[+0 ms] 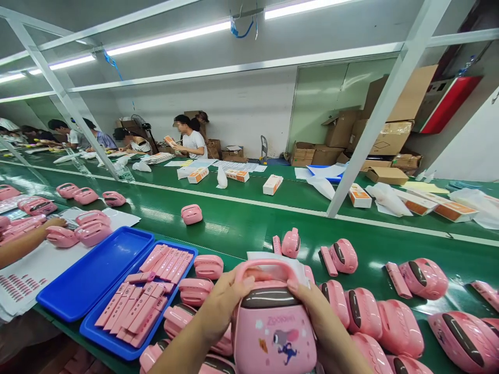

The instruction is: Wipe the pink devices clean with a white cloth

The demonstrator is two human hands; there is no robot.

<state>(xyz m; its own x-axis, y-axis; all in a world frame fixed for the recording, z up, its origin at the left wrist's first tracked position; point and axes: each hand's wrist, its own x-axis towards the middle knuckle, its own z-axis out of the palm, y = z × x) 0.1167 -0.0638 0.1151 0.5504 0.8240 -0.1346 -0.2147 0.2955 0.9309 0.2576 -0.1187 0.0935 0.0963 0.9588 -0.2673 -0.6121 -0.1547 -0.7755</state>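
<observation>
A pink plastic case with a carry handle (275, 332) is held upright in front of me, its dark glossy panel and printed cartoon rabbit facing me. My left hand (224, 298) grips its upper left corner, thumb by the foot of the handle. On the opposite corner my right hand (312, 301) is closed in the same way. A white sheet or bag (255, 255) shows partly behind the handle. More pink cases (364, 311) stand close by my right hand, and others (195, 291) by my left.
Left of me, a blue tray (89, 332) holds several pink strips with buttons, beside another blue tray (64, 298). A co-worker's hand (56, 223) is among cases at far left. Pink cases with strips ride the green belt (234, 223). A white frame post (374, 124) rises at right.
</observation>
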